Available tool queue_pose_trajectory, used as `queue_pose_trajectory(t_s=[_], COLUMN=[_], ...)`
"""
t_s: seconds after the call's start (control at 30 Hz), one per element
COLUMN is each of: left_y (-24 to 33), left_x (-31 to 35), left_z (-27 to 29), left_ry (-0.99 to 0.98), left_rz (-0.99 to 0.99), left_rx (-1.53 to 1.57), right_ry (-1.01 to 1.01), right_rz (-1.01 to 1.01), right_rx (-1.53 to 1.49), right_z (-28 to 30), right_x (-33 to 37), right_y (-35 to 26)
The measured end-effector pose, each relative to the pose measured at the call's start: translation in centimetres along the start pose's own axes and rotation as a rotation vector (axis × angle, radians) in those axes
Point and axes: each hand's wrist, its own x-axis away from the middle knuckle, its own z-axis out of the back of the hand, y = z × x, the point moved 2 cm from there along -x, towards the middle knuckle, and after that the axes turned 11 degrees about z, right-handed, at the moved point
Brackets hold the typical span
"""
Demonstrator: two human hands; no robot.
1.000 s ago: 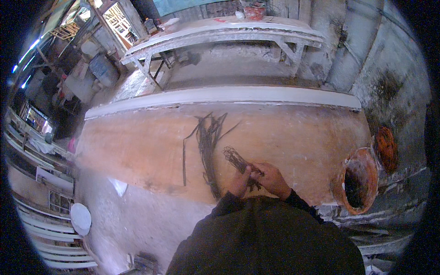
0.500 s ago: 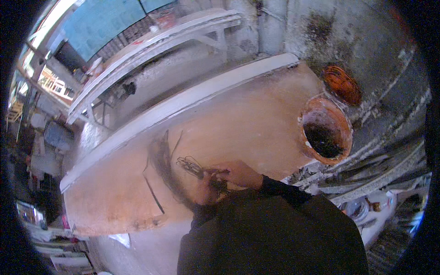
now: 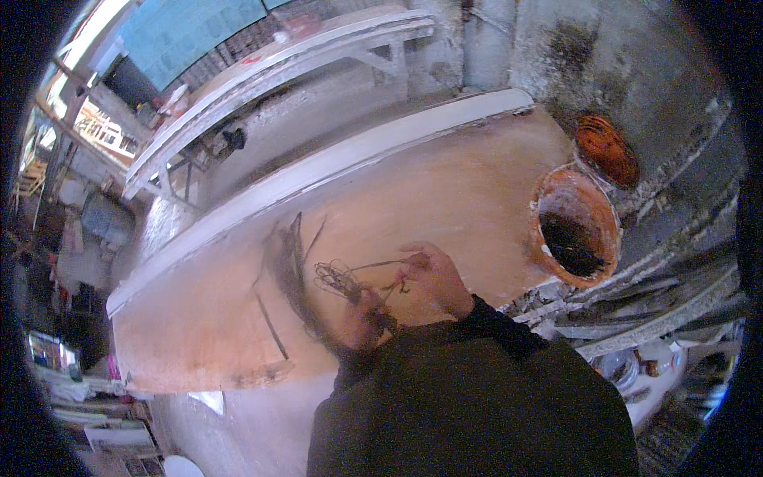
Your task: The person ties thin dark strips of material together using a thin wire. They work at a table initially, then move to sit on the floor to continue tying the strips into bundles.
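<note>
A small bundle of dark, thin looped strands [image 3: 340,280] is gripped in my left hand [image 3: 362,316], low over the work table [image 3: 469,175]. My right hand [image 3: 439,278], just to the right, pinches a dark strand [image 3: 383,263] that stretches across from the bundle. The fingers of the left hand are partly hidden in shadow and behind the strands. To the left of my hands lies a longer dark bunch of strands [image 3: 291,280] on the tabletop. A single dark strip [image 3: 272,327] lies farther left. What the strands are made of I cannot tell.
An orange tub [image 3: 576,266] with dark contents stands at the table's right end, beside an orange basket [image 3: 608,151]. A raised white ledge [image 3: 334,181] runs along the far edge. Behind it stands another long table [image 3: 302,54]. A stained wall rises on the right.
My right hand has moved away from my left, up and to the right, and a strand now spans between them. The view has shifted slightly.
</note>
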Motion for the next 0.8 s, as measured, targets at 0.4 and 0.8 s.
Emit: queue_pose_trajectory(t_s=[0.4, 0.8], left_y=[0.9, 0.6], left_x=[-0.3, 0.5], left_z=[0.6, -1.1], left_ry=[0.130, -0.075], left_rz=[-0.246, -0.084], left_rx=[-0.588, -0.472], right_ry=[-0.269, -0.436], right_rz=[0.177, 0.275], right_rx=[0.498, 0.674], right_z=[-1.6, -3.9], right_x=[0.7, 1.8], right_y=[-0.1, -0.2])
